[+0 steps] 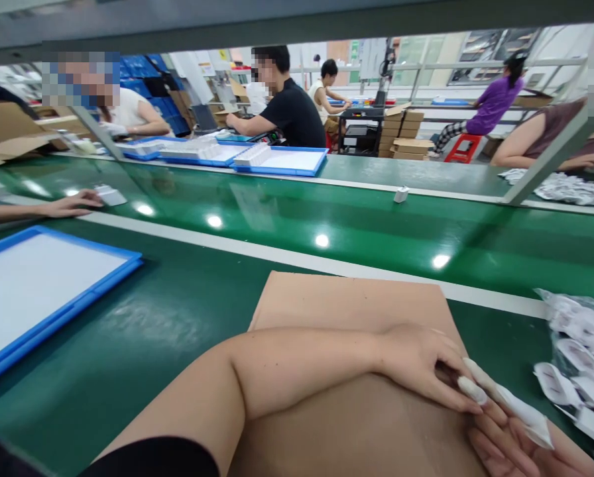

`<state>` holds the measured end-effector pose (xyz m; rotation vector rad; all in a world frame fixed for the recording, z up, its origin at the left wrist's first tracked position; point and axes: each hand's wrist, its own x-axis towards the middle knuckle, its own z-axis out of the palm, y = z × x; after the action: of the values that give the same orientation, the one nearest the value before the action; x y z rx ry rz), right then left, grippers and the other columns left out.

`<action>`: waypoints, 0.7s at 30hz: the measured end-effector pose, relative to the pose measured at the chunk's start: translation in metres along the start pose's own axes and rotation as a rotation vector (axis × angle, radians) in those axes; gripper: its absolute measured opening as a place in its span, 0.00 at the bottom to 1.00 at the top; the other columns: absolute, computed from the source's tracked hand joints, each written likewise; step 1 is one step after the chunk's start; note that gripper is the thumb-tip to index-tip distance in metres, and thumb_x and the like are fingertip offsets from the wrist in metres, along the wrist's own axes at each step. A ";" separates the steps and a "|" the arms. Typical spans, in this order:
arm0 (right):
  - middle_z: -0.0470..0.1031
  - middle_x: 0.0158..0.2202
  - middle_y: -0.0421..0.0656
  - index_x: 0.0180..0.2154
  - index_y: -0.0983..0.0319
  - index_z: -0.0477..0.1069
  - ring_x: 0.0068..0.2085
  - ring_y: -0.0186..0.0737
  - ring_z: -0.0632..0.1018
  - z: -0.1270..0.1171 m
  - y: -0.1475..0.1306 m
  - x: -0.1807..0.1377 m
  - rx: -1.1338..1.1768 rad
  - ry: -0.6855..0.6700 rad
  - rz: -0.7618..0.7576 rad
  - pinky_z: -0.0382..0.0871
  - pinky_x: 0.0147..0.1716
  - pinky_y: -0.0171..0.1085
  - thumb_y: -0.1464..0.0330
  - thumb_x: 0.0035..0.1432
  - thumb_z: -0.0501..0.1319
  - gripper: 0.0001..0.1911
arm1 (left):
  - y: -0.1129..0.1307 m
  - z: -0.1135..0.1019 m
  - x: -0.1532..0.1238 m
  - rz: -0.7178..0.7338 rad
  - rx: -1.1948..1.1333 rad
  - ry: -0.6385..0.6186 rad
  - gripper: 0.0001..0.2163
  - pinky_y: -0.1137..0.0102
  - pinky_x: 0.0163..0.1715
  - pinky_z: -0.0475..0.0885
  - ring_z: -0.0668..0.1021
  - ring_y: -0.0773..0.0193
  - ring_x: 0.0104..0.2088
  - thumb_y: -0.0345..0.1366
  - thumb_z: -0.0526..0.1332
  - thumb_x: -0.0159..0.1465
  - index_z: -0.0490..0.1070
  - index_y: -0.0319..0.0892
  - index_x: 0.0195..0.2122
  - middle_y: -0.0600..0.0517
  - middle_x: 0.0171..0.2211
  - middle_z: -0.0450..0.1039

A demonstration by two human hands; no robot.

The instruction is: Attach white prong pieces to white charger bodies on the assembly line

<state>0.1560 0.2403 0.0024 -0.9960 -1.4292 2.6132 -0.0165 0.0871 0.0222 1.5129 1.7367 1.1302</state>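
My left arm stretches across a sheet of brown cardboard [356, 301] on the green bench. At its end, my left hand [419, 364] meets my right hand [506, 440] near the cardboard's right edge. White finger cots [523, 414] show where the hands meet. The left thumb and fingers close in a pinch around a cot-covered finger, their tips partly hidden. My right hand is turned palm up with its fingers loosely extended, and no part is seen in it. Just right of the hands lie several white plastic housings [555, 384], some in a clear bag [550, 305].
A blue-rimmed tray [122, 260] lies at left. Beyond a white strip [257, 250] runs a glossy green belt [277, 212] carrying a small white part [401, 194]. A co-worker's hand [75, 204] touches another white part [111, 195]. Blue trays [321, 162] and seated people are behind.
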 end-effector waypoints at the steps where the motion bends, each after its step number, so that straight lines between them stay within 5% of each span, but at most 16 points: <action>1: 0.72 0.27 0.43 0.36 0.53 0.79 0.21 0.35 0.60 0.007 -0.003 -0.005 0.009 -0.022 0.017 0.71 0.24 0.46 0.54 0.49 0.72 0.14 | 0.001 0.001 0.000 0.011 0.013 0.012 0.10 0.69 0.48 0.73 0.80 0.58 0.47 0.44 0.72 0.61 0.83 0.45 0.39 0.50 0.42 0.81; 8: 0.70 0.25 0.35 0.39 0.62 0.78 0.23 0.26 0.59 0.057 -0.021 -0.033 0.188 0.005 0.007 0.63 0.27 0.32 0.62 0.44 0.76 0.19 | 0.009 0.006 -0.006 0.141 0.004 0.122 0.07 0.67 0.43 0.73 0.80 0.59 0.39 0.39 0.67 0.65 0.83 0.45 0.40 0.49 0.36 0.80; 15: 0.80 0.37 0.44 0.49 0.63 0.73 0.30 0.31 0.70 0.048 -0.023 -0.025 -0.102 0.009 -0.259 0.63 0.33 0.34 0.65 0.49 0.71 0.25 | 0.013 0.011 -0.009 0.062 0.022 0.047 0.09 0.65 0.47 0.73 0.79 0.57 0.44 0.38 0.61 0.69 0.83 0.48 0.41 0.48 0.41 0.81; 18: 0.78 0.47 0.47 0.55 0.61 0.71 0.42 0.40 0.74 0.036 -0.026 -0.015 -0.370 0.183 -0.516 0.70 0.42 0.40 0.66 0.54 0.66 0.26 | 0.009 0.014 -0.010 0.036 0.050 0.068 0.09 0.63 0.47 0.74 0.79 0.56 0.45 0.40 0.62 0.69 0.82 0.46 0.42 0.47 0.42 0.81; 21: 0.70 0.58 0.52 0.62 0.61 0.67 0.57 0.52 0.68 0.024 -0.034 -0.013 -0.948 0.481 -0.731 0.65 0.58 0.52 0.66 0.57 0.63 0.30 | 0.007 0.015 -0.012 0.019 0.069 0.062 0.10 0.63 0.47 0.74 0.79 0.56 0.45 0.42 0.61 0.69 0.81 0.47 0.42 0.48 0.42 0.80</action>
<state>0.1438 0.2388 0.0441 -0.7777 -2.2898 1.0714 0.0020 0.0792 0.0195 1.5539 1.8226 1.1489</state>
